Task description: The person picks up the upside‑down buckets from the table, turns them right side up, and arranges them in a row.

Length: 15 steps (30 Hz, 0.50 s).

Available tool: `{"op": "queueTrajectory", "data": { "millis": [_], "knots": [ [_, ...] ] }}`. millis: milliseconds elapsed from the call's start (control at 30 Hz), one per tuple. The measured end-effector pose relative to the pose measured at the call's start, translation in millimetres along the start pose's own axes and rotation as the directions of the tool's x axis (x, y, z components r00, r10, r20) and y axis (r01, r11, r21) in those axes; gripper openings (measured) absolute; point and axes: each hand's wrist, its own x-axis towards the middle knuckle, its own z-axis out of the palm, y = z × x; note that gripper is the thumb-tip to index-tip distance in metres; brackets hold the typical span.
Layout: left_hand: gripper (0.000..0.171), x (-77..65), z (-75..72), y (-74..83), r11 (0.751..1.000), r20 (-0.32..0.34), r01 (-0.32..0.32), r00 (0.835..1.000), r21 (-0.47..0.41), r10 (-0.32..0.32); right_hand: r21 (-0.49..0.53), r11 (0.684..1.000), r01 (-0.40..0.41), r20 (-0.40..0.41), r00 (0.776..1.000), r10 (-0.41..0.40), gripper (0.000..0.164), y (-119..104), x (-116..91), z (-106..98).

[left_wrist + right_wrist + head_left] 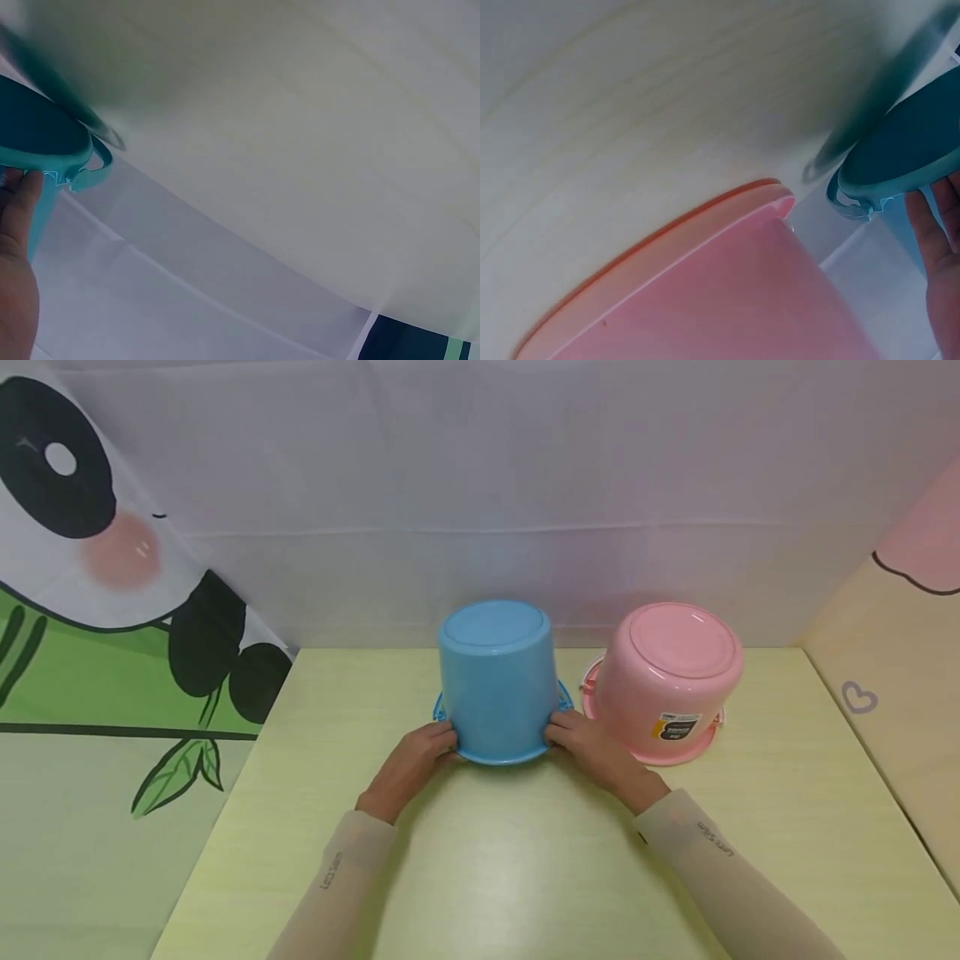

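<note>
An upside-down blue bucket (pixel 495 693) is between my two hands in the head view, its round base facing up. My left hand (pixel 408 768) grips its rim on the left side. On the opposite side, my right hand (pixel 603 753) holds the same rim. Both wrist views look into the dark mouth of the blue bucket (pixel 37 127), with a gap between rim and tabletop. Its handle (pixel 844 202) hangs at the edge. Several fingertips are hidden behind the rim.
Another upside-down bucket, pink (pixel 667 677) with a label, sits on the table (pixel 495 860) close to my right hand. A white cloth backdrop (pixel 480 485) stands behind the table. Printed panels (pixel 82 693) border the left, and a pale panel (pixel 885 693) the right.
</note>
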Motion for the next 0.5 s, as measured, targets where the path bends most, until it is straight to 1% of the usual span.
{"op": "queueTrajectory", "data": {
  "millis": [100, 233, 367, 500],
  "knots": [
    [0.034, 1.2, -2.9, 1.8, 1.0, -0.017, -0.005, 1.0, -0.013, 0.004, 0.017, 1.0, 0.005, -0.011, 1.0, -0.005, 0.03, 0.7, 0.2, -1.9],
    [0.036, 0.9, -6.0, 3.4, 0.999, -0.036, -0.003, 0.999, -0.037, 0.002, 0.011, 1.0, 0.009, -0.026, 1.0, -0.008, 0.03, 0.7, 0.1, -3.8],
    [0.039, 0.3, -7.6, 4.7, 0.998, -0.049, 0.012, 0.999, -0.062, -0.015, 0.003, 1.0, 0.019, -0.053, 0.998, -0.019, 0.03, 0.5, 0.2, -4.9],
    [0.041, -1.2, -4.2, 1.8, 0.997, -0.065, 0.009, 0.998, -0.075, -0.014, -0.018, 0.999, 0.039, -0.08, 0.996, -0.04, 0.031, -0.4, 0.6, -5.8]
  ]
}}
